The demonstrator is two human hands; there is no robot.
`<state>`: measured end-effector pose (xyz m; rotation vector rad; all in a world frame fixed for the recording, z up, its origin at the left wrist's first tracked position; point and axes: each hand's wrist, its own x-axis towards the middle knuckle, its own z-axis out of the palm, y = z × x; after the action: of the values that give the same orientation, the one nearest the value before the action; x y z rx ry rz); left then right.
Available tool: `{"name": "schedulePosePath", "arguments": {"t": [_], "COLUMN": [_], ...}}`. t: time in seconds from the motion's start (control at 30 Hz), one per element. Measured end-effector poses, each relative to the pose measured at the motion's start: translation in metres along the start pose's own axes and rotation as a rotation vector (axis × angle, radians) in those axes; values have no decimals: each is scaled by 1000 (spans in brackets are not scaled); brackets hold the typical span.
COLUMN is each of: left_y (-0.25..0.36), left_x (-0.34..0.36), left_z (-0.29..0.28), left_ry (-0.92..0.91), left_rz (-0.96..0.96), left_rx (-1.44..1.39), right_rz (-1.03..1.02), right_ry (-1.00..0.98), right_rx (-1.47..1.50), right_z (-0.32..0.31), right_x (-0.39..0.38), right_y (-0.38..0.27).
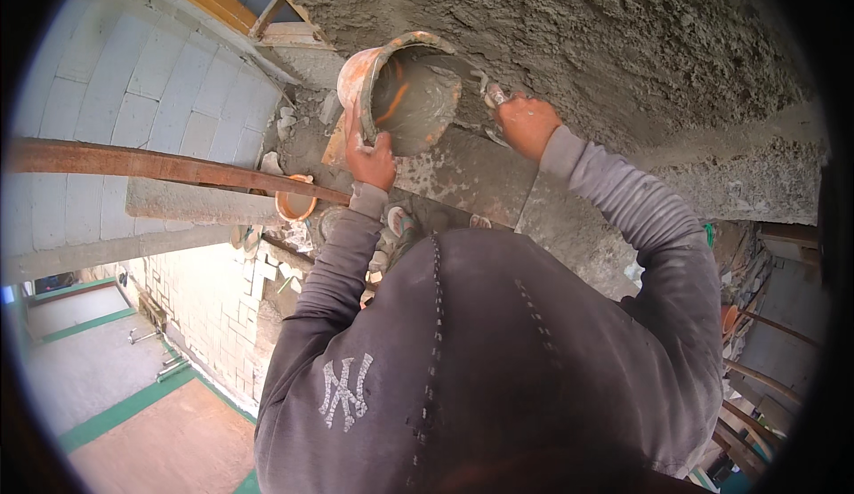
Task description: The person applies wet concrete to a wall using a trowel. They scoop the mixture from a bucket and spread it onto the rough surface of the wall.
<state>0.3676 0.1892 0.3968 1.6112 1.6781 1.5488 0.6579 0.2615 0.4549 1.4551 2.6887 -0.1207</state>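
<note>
A mortar-crusted orange bucket (pixel 356 74) is tilted against the rough wall, its mouth turned toward me. Wet grey mortar (pixel 427 107) lies inside it. My left hand (pixel 370 157) grips the near-left part of the rim, thumb and fingers pressed on either side. To the right of the bucket, my right hand (pixel 527 124) is closed around the mortar-smeared handle of a trowel (pixel 495 95). Its blade reaches toward the bucket's right side and is hard to tell from the grey wall behind.
Rough grey plaster covers the wall (pixel 605 58) ahead. Below the bucket are grey slabs (pixel 471 174). A brown wooden pole (pixel 169 163) crosses on the left, near a smaller orange bucket (pixel 295 200). Rubble lies around my feet, and a tiled floor (pixel 196 307) shows far down at left.
</note>
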Motion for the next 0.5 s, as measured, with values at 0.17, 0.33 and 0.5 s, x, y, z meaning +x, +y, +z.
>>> {"name": "schedulePosePath", "arguments": {"t": [0.17,0.33,0.5], "left_y": [14,16,26], "left_x": [-20,-36,-52], "left_z": [34,41,44], "left_ry": [-23,-176,-247], "left_rz": [-56,-92,-300], "left_rx": [-237,-356,-476], "right_rz": [187,403,387], "right_ry": [-187,-607,-622], "right_rx": [663,1568,1927], "right_z": [28,27,24], "right_x": [-37,-76,-85], "right_y": [0,7,-1]}}
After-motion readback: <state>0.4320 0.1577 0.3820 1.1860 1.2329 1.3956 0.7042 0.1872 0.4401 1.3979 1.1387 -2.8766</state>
